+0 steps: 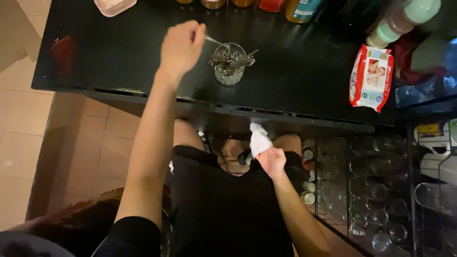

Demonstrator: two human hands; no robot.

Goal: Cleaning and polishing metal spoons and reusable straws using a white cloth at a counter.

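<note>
My left hand (pixel 182 46) is raised over the black table (pixel 119 57), closed on the handle of a metal utensil (pixel 215 41) whose other end reaches into a clear glass jar (pixel 230 68) holding several metal utensils. My right hand (pixel 271 161) is low, below the table edge near my lap, gripping a crumpled white tissue (pixel 259 139). I am seated in black shorts.
A red and white wipes packet (pixel 372 77) lies at the table's right. Bottles and jars line the far edge, with a pink dish (pixel 114 6) at the far left. A black wire rack (pixel 381 190) with several glasses stands at the right. Tiled floor lies left.
</note>
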